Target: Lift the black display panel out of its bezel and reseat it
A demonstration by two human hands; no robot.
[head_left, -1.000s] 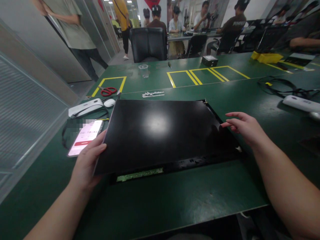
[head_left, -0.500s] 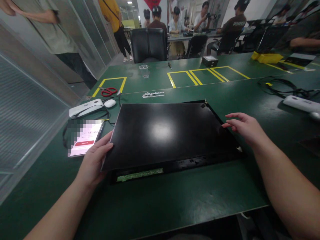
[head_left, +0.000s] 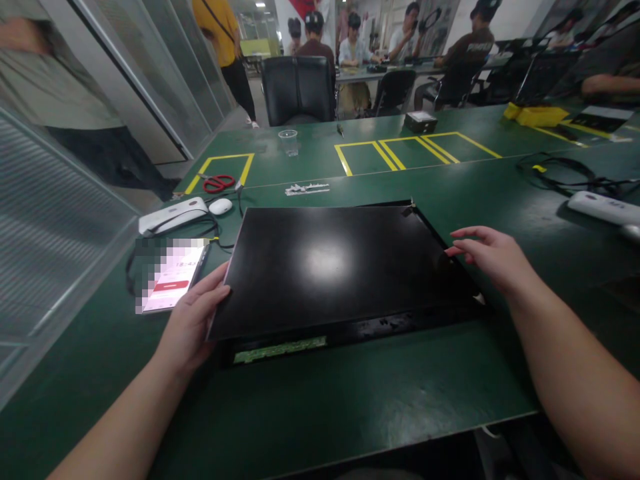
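Screen tilted over frame, left edge up

Left hand grasps screen by its left edge. Right hand unclenched by frame's right edge; from where I stand, can't tell if it touches. Frame lies on green table. Phone just beside left hand; white mouse and red scissors farther back.

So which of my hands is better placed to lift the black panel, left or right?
Probably your left hand: it has a grip on the left edge of the black panel, thumb on top. Your right hand is by the opposite edge with no visible hold.
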